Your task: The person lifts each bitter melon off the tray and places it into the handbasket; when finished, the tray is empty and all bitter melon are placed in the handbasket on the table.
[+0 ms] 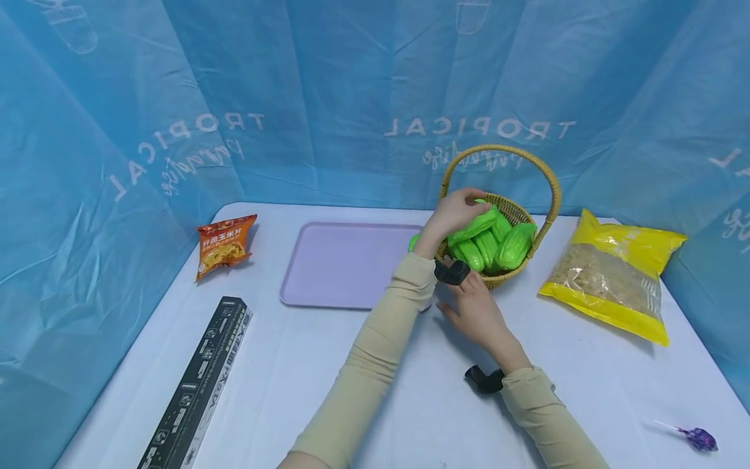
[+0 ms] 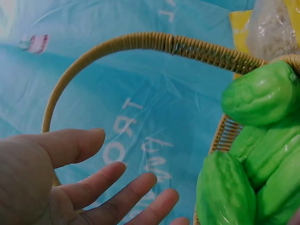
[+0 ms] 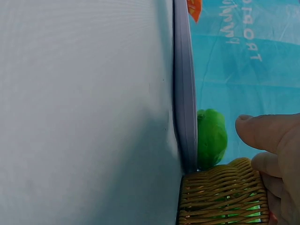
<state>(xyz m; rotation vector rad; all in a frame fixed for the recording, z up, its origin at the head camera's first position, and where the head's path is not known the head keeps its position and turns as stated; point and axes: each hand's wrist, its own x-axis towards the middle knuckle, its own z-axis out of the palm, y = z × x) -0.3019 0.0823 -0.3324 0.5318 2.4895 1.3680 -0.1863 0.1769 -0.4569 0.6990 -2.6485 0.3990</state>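
My left hand hovers, fingers spread, over green gourds in the basket; they look light, smooth, best gripped mid-body. My right hand steadies the basket, grip unclear.

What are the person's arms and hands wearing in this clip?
Both arms wear long, close-fitting beige sleeves that end at the wrists. Left hand and right hand are bare, no gloves. Each wrist carries a small black camera mount: left, right.
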